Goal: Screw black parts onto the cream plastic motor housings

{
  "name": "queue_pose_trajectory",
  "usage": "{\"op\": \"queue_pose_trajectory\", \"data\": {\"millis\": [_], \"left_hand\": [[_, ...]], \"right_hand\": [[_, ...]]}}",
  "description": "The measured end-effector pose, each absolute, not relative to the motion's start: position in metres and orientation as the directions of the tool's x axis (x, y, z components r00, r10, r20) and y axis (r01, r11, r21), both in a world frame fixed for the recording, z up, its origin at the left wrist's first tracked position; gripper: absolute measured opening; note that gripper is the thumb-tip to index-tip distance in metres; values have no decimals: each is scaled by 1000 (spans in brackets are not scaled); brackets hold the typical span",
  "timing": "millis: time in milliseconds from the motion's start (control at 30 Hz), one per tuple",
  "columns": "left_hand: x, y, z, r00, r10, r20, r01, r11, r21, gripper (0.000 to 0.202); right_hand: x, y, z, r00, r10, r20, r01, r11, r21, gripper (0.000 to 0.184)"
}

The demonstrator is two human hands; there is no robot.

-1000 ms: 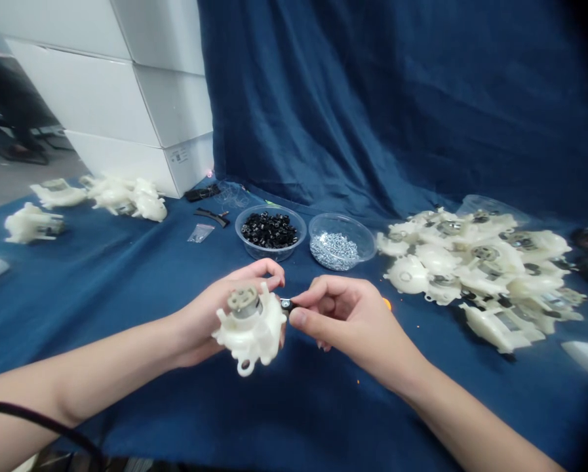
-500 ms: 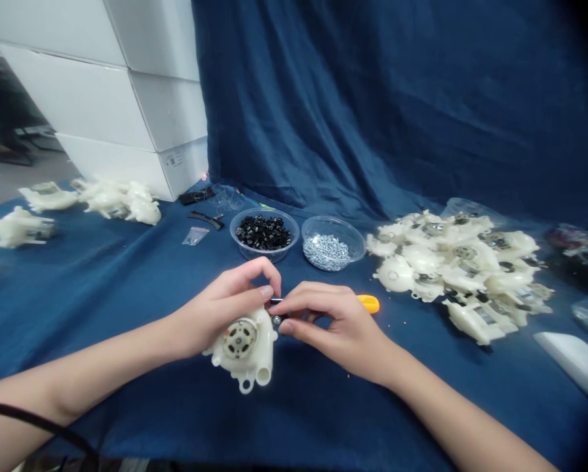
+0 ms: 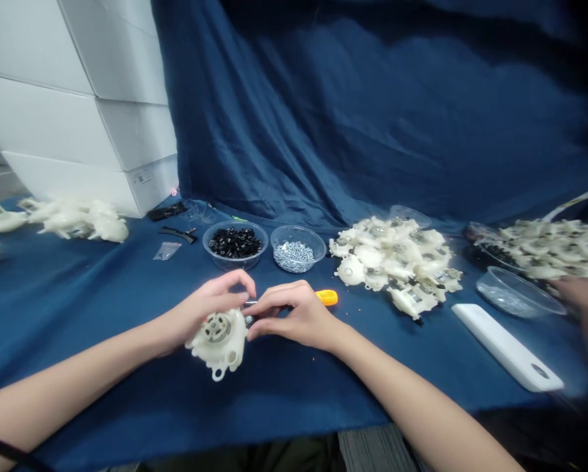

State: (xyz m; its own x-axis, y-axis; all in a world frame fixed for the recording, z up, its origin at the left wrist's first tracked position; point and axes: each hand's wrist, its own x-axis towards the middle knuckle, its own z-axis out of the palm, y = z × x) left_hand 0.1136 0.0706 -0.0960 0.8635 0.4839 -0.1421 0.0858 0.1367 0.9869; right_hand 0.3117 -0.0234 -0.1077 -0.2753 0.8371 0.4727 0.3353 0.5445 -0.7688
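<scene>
My left hand (image 3: 215, 303) is closed on a cream plastic motor housing (image 3: 229, 347), whose round slotted motor end faces up. Close against its right side, the thumb and index finger of my right hand (image 3: 291, 314) are pinched at a small shiny metal piece (image 3: 249, 320), probably a screw. A screwdriver runs behind my right fingers, its orange handle (image 3: 327, 298) beyond the knuckles and its thin shaft showing near my left fingertips. My right hand seems to hold it with the far fingers, though the grip is hidden.
Beyond my hands stand bowls of black parts (image 3: 235, 244) and silver screws (image 3: 294, 254). Cream housings (image 3: 396, 255) are heaped at right, others (image 3: 77, 217) at left. A white oblong object (image 3: 507, 347) and another person's blurred hand (image 3: 586, 308) are at far right.
The view has swung right, bringing in the further pile, a clear bowl and another person's hand. Both my hands keep much the same hold on the housing and the small piece.
</scene>
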Motion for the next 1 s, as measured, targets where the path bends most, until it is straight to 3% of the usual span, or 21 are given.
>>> {"op": "queue_pose_trajectory", "data": {"millis": [133, 233, 333, 400, 433, 500, 600, 633, 700, 800, 1000], "left_hand": [[116, 74, -103, 855, 499, -140, 163, -2, 987, 36], [118, 73, -104, 839, 494, -230, 240, 44, 970, 36], [121, 71, -104, 839, 466, -280, 275, 82, 958, 37], [124, 70, -104, 843, 458, -280, 277, 76, 958, 36], [125, 69, -105, 847, 451, -282, 280, 74, 957, 35], [127, 69, -106, 856, 434, -282, 283, 65, 957, 34], [128, 69, -109, 870, 415, -268, 275, 45, 960, 35], [128, 69, -110, 871, 412, -266, 275, 39, 961, 36], [128, 69, -110, 870, 413, -268, 282, 30, 959, 37], [128, 69, -111, 863, 431, -262, 287, 6, 958, 37], [125, 68, -105, 859, 459, -227, 310, -114, 944, 32]], "right_hand": [[316, -31, -94, -340, 833, 437, 439, 551, -710, 15], [327, -60, -75, -277, 877, 393, 585, 479, -655, 13], [359, -110, -67, -74, 945, 319, 692, 279, -666, 13], [394, -151, -74, 174, 956, 238, 682, 57, -729, 16], [413, -172, -81, 348, 916, 199, 632, -73, -772, 20], [452, -210, -98, 703, 695, 150, 461, -285, -841, 33], [492, -251, -124, 943, 297, 147, 281, -483, -829, 47], [498, -258, -130, 968, 194, 159, 243, -569, -785, 49], [504, -264, -138, 967, 121, 226, 242, -723, -647, 50], [502, -257, -144, 931, 205, 301, 324, -845, -426, 56], [485, -231, -129, 902, 369, 223, 405, -903, -143, 77]]}}
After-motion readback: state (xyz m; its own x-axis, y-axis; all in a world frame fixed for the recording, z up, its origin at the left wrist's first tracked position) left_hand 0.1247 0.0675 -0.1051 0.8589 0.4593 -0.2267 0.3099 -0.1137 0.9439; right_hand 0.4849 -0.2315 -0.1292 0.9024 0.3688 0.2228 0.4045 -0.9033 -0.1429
